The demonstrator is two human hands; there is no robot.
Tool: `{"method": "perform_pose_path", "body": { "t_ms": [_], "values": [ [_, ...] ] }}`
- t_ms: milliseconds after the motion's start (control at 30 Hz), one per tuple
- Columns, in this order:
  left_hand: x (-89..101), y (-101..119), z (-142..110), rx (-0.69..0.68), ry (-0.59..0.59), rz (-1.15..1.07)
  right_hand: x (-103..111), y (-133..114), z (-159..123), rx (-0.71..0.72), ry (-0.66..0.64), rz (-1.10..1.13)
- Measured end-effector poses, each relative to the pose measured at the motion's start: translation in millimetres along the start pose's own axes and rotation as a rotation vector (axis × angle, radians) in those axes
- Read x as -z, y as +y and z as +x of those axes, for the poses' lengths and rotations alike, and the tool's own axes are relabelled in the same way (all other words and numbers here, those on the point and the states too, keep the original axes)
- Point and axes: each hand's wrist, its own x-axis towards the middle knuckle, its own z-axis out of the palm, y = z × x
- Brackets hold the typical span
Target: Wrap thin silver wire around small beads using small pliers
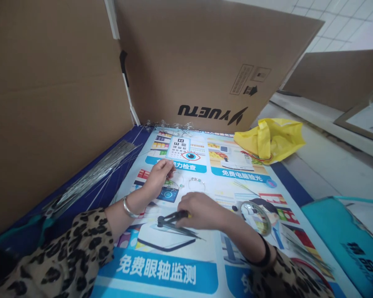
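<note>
In the head view, cardboard walls (205, 62) bound the work on the left and far sides, while the poster (161, 271) runs on toward the right, its printed face showing between the bracelet (196, 184) and the yellow bag (275, 140) at far right. The left hand (158, 178) has its fingertips drawn in beside a faint beaded loop; whether they pinch it, I cannot tell. The right hand (202, 210) lies nearer and to the right, fingers closed on the dark right end of the pliers (169, 219). The pliers sit over the poster's middle, their long axis running roughly left to right with the left end jutting out; which end is the tip is too blurred to tell. The bracelet lies flat just beyond the right hand, a ring without one clear long axis. On the left, a bundle of wires (96, 169) slants from near left to far right, along the wall. A clear ring (257, 217) lies right of the right hand, near its wrist; a teal box (345, 244) borders the near right.
</note>
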Motion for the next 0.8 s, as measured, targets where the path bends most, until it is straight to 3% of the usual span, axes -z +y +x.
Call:
{"method": "perform_pose_path", "body": {
  "t_ms": [167, 367, 567, 800],
  "values": [
    [-3.5, 3.6, -0.8, -0.004, -0.015, 0.077, 1.2, -21.2, -3.0, 0.001, -0.071, -0.120],
    [-2.1, 0.7, 0.6, -0.057, -0.025, 0.248, 4.1, -24.7, -5.1, 0.042, -0.137, -0.078],
    [4.0, -3.9, 3.5, -0.147, -0.034, 0.454, 4.9, -16.5, -4.9, -0.003, -0.079, 0.133],
    [6.2, -4.5, 8.4, -0.238, -0.066, 0.643, 1.9, 5.2, -0.9, -0.252, 0.079, 0.551]
  ]
}}
